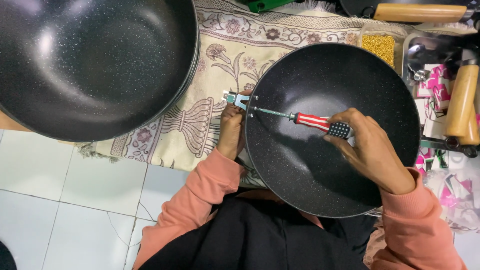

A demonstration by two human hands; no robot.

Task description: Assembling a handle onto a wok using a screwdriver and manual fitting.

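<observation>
On the person's lap, tilted toward the camera, rests a black speckled pan (345, 165) with a smooth non-stick bowl; it looks rigid and fairly heavy for its size, and the coated inside would be slick to the touch, so the rim and the bracket are likely the surest places to grip it. At its left rim sits a small metal handle bracket (235, 98), fixed where two rivet or screw heads show on the inner wall. The left hand (231, 131) reaches under that rim, its fingers (233, 111) closed around the bracket from outside and bracing the pan. The right hand (372, 150) lies across the bowl with its fingers closed on the grip of a screwdriver (307, 120); the handle is striped red and white with a dark dotted end, and the thin shaft runs left so the tip meets the pan wall at the bracket. The tool looks light and stiff, and its ribbed handle should hold well.

Beyond the pan lies a patterned cloth (220, 55) spread over a white tiled floor (65, 200). A stack of similar black pans (95, 65) sits at upper left. At right are wooden handles (460, 100), a tray of small gold screws (378, 46), and crumpled pink-and-white wrappers (450, 190).
</observation>
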